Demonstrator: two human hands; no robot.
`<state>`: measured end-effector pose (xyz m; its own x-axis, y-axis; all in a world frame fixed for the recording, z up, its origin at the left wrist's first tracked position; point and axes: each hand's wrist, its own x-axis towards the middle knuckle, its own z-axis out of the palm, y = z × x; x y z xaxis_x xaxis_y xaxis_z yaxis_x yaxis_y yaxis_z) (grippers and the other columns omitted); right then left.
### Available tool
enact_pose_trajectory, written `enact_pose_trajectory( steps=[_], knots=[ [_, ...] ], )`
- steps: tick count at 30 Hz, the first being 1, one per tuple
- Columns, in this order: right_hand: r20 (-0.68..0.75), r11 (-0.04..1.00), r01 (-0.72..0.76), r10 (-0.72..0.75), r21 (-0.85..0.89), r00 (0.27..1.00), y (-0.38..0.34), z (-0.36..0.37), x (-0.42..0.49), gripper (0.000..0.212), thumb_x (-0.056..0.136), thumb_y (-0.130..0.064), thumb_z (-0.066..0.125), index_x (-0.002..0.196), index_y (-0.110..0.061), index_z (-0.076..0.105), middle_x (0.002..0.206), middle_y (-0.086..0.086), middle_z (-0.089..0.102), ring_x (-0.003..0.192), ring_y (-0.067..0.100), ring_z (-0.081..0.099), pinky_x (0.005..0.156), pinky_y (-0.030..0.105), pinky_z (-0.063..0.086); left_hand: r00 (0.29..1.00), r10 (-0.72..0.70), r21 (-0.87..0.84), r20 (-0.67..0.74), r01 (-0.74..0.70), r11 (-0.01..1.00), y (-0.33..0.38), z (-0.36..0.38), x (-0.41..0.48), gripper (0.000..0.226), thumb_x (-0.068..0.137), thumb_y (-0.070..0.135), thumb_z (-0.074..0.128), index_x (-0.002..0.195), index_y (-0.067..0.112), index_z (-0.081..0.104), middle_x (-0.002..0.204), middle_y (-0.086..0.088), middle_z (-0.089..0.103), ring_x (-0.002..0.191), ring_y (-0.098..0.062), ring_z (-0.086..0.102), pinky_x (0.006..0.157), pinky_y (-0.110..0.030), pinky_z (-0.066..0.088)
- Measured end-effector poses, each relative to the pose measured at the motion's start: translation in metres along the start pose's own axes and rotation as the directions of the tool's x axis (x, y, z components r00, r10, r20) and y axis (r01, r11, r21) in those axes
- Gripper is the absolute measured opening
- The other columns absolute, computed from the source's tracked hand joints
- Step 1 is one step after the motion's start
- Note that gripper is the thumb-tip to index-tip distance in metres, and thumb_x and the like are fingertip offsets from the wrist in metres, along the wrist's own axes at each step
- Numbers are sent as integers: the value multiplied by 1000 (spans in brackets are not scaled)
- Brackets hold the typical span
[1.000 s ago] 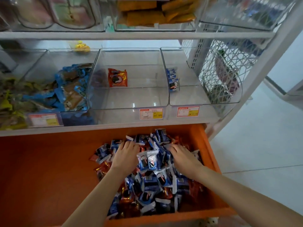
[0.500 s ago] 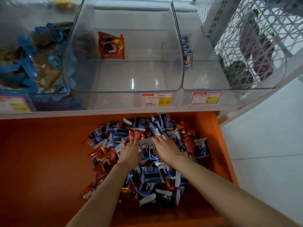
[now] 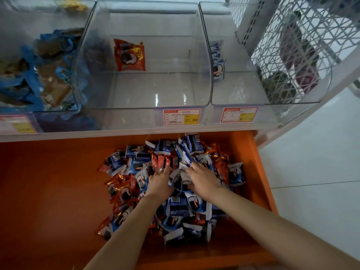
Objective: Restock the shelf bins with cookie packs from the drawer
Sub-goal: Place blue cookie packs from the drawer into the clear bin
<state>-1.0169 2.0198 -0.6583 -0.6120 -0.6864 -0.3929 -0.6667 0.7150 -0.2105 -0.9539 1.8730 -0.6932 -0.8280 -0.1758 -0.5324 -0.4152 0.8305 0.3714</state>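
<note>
A heap of red and blue-white cookie packs [image 3: 181, 209] lies in the open orange drawer [image 3: 48, 191]. Both my hands are down in the top of the heap, close together. My left hand [image 3: 158, 182] pinches a small fan of red packs [image 3: 162, 160] at its fingertips. The fingers of my right hand [image 3: 202, 181] curl round blue-white packs [image 3: 185, 158]. Above the drawer, the clear middle bin [image 3: 144, 110] holds one red pack [image 3: 129, 55]. A blue-white pack [image 3: 218, 61] stands in the clear right bin [image 3: 243, 106].
The left bin [image 3: 39, 75] is full of blue and brown packs. Price tags [image 3: 182, 117] sit on the bin fronts. A white lattice side panel [image 3: 303, 45] closes the shelf on the right. Grey tiled floor [image 3: 315, 172] lies right of the drawer.
The view has tilted down and come closer to the drawer. My hands have drawn together at the top of the heap, and red packs now stand at my left fingertips.
</note>
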Motion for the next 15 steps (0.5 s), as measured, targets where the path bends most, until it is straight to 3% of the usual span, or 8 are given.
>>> enact_pose_trajectory(
  steps=[5,11,15],
  knots=[
    [22,999,-38,38,25,999,7,-12,-17,33,91,-24,59,118,-11,45,119,8,56,112,24,50,81,32,44,997,29,-180,-72,-41,983,13,-11,-10,48,82,3,62,123,16,41,132,-10,44,110,-29,53,88,-38,49],
    [-28,976,-141,147,166,989,12,-39,-31,41,91,-37,61,119,-12,46,115,8,58,105,24,56,74,33,45,983,78,-279,-167,-123,952,31,-36,-29,52,88,10,61,135,13,39,134,-7,39,117,-23,47,92,-23,40],
    [-57,948,-177,198,263,978,12,-63,-45,30,90,-26,63,113,-9,52,105,6,61,100,26,58,66,29,37,980,46,-388,-196,-120,914,44,-49,-49,52,90,17,60,135,13,35,133,-7,44,111,-18,49,91,-25,43]
  ],
)
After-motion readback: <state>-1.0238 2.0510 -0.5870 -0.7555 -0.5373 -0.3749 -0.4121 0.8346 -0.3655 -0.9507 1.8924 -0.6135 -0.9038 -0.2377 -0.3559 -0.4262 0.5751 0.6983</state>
